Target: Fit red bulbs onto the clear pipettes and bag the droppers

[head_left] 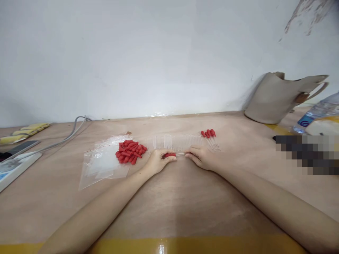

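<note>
My left hand (159, 160) is closed around a red rubber dropper bulb (170, 155), its open end pointing right. My right hand (199, 156) pinches a thin clear glass dropper tube (180, 154). The tube's left end meets the bulb's mouth; how deep it sits inside I cannot tell. Behind my hands lies a row of clear glass tubes (182, 141). Left of my left hand is a pile of red bulbs (130, 151). Beyond my right hand, several droppers with red bulbs fitted (208, 133) lie side by side.
Clear plastic bags (102, 164) lie under and beside the bulb pile. A power strip (21, 169) with a grey cable (67, 137) and a yellow packet (25, 132) are at the left. A beige bag (275, 98) and a plastic bottle (315, 114) stand at the right, before the wall.
</note>
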A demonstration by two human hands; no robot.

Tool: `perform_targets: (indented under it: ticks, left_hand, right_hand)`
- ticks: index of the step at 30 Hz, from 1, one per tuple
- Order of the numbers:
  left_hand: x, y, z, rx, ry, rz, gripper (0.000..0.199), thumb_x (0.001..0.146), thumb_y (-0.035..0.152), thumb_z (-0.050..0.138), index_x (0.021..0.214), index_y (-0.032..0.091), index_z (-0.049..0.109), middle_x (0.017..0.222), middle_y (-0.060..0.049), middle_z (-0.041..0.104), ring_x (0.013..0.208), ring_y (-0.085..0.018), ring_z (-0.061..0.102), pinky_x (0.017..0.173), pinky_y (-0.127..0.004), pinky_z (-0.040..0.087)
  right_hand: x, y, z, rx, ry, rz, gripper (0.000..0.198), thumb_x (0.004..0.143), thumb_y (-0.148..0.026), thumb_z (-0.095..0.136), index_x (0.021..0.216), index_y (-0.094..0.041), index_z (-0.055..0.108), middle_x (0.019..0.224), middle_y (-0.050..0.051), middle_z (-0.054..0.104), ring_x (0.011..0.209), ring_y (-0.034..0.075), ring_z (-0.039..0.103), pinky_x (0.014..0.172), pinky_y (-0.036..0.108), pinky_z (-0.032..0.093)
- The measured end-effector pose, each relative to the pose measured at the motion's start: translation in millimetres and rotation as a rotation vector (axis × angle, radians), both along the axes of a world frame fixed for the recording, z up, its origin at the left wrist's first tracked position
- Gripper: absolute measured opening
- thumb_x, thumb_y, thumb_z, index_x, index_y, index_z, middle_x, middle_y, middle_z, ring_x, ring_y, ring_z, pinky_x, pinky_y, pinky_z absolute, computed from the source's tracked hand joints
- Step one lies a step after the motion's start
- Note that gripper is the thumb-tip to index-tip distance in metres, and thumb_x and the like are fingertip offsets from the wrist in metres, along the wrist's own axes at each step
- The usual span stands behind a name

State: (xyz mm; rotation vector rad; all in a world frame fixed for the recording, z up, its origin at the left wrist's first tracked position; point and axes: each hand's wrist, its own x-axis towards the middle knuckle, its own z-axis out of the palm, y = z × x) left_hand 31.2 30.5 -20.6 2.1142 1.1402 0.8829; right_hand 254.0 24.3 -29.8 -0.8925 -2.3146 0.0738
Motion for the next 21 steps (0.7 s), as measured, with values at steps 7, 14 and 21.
perform_targets:
  ticks: [7, 14, 21]
  left_hand:
    - [0.9, -7.0, 3.0, -0.006, -0.058, -0.012, 0.02, 0.075, 0.031, 0.064, 0.085, 0.015, 0.069, 0.077, -0.004, 0.07, 0.068, -0.015, 0.063, 0.063, -0.026, 0.05]
    - [1.9, -9.5, 2.0, 0.052, -0.107, -0.038, 0.018, 0.074, 0.029, 0.065, 0.084, 0.014, 0.069, 0.082, -0.006, 0.071, 0.073, -0.017, 0.065, 0.069, -0.028, 0.052]
    - [1.1, -11.2, 4.0, 0.106, -0.053, -0.071, 0.017, 0.076, 0.029, 0.063, 0.086, 0.016, 0.069, 0.085, -0.006, 0.071, 0.078, -0.017, 0.065, 0.071, -0.028, 0.053]
  right_hand:
    - [-7.6, -2.2, -7.0, 0.125, 0.018, -0.039, 0.028, 0.091, -0.026, 0.037, 0.08, -0.016, 0.061, 0.069, 0.005, 0.06, 0.062, 0.014, 0.051, 0.059, 0.026, 0.04]
    - [-11.9, -8.5, -2.6, 0.117, 0.014, -0.039, 0.027, 0.091, -0.024, 0.037, 0.081, -0.017, 0.061, 0.065, 0.003, 0.061, 0.061, 0.014, 0.051, 0.06, 0.025, 0.038]
    - [-16.6, -12.8, 4.0, -0.051, -0.04, -0.085, 0.033, 0.091, -0.027, 0.034, 0.068, -0.018, 0.056, 0.061, 0.003, 0.058, 0.057, 0.013, 0.05, 0.056, 0.024, 0.035]
